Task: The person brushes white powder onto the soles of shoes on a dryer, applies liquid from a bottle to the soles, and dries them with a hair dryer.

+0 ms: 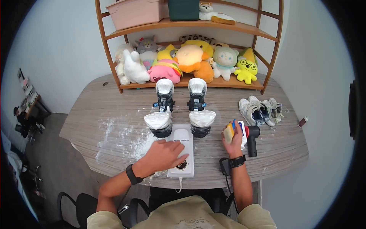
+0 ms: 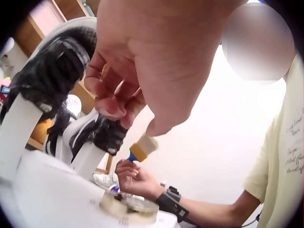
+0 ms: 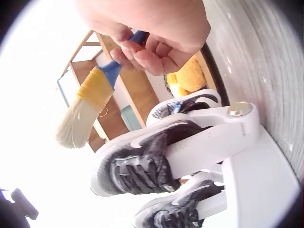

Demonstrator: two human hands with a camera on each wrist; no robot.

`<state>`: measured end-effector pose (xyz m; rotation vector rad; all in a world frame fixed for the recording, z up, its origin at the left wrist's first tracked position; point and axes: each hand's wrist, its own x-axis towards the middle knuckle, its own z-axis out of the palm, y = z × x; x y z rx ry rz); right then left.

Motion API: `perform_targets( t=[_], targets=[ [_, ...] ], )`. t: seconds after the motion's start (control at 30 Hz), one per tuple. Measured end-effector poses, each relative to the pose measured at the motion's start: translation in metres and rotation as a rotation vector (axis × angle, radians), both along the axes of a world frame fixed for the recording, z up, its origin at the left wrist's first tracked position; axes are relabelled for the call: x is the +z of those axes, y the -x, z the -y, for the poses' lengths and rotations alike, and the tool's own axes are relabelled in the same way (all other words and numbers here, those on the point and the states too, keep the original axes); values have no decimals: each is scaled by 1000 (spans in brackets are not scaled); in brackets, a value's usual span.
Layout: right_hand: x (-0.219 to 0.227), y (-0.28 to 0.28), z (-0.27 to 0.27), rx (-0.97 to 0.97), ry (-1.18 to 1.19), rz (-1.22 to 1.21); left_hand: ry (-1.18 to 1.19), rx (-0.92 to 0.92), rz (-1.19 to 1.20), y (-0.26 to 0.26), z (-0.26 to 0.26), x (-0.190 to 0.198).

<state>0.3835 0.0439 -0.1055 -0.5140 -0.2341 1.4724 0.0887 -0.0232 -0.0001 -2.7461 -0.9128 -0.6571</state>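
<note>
My left hand [image 1: 162, 155] hovers over the lower half of a white shoe-dryer-like device [image 1: 183, 134]; its fingers are loosely bent and hold nothing, as the left wrist view shows of the hand [image 2: 156, 57]. My right hand [image 1: 233, 144], to the right of the device, grips the blue handle of a brush [image 1: 228, 133]. The brush's yellow band and pale bristles [image 3: 78, 122] touch nothing in the right wrist view. Black-and-white shoes sit on the device's arms: left front shoe [image 1: 159, 123], right front shoe [image 1: 202, 122], and two behind, left [image 1: 165, 91] and right [image 1: 197, 91].
Right of my right hand lie a white-and-blue object [image 1: 242, 134] and a black tool with a red end [image 1: 252, 141]. Further back stand several small shoes [image 1: 249, 110]. White powder [image 1: 141, 147] marks the table's left side. Behind is a wooden shelf [image 1: 179, 84] with plush toys.
</note>
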Motion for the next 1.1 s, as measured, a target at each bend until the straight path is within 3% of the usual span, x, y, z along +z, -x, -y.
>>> perform_targets(
  t=[0.07,0.17,0.2,0.3,0.47,0.57,0.93,1.1],
  targets=[
    [30,4,11,-63,-8,-37,-52,6,175,-5,0,24],
    [16,-13,7,115,-269,12,-229,-20,418,-16,-13,41],
    [12,-14,6,60,-217,74,-233,-9,433,-19,-14,47],
    [13,-4,5,25,-106,99,-256,-50,413,-33,-25,58],
    [9,0,6,21,-59,94,-212,-55,422,-37,-39,41],
    [23,11,8,-84,23,103,-187,-64,430,-35,-41,41],
    [4,2,2,13,-23,58,-153,-74,458,-33,-43,39],
    [29,9,1,-53,-36,3,-145,-56,486,-35,-39,40]
  ],
)
